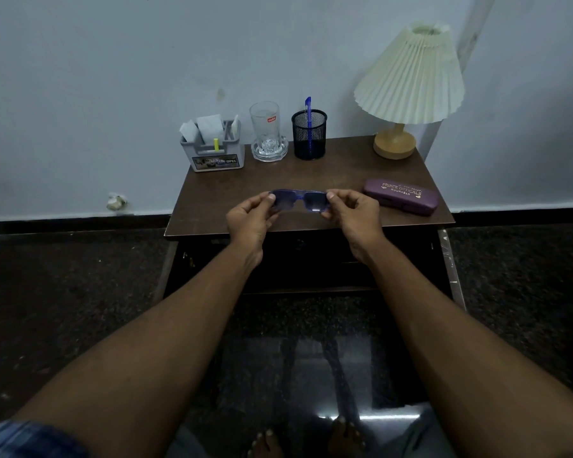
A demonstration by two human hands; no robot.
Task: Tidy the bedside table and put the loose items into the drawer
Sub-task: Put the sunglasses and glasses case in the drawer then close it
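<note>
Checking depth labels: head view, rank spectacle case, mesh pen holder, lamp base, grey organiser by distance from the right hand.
From the right hand:
1. Spectacle case, just to its right on the table's front.
2. Mesh pen holder, behind, back row.
3. Lamp base, back right corner, too close to call against the pen holder.
4. Grey organiser, back left.

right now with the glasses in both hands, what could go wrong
Both hands, left hand and right hand, pinch the glasses at the ends of the frame, fingers near the lenses, so these may smudge. The case lies shut by the table's right front edge; reaching for it one-handed might knock it off. No drawer is visibly open, so a hand must be freed first.
</note>
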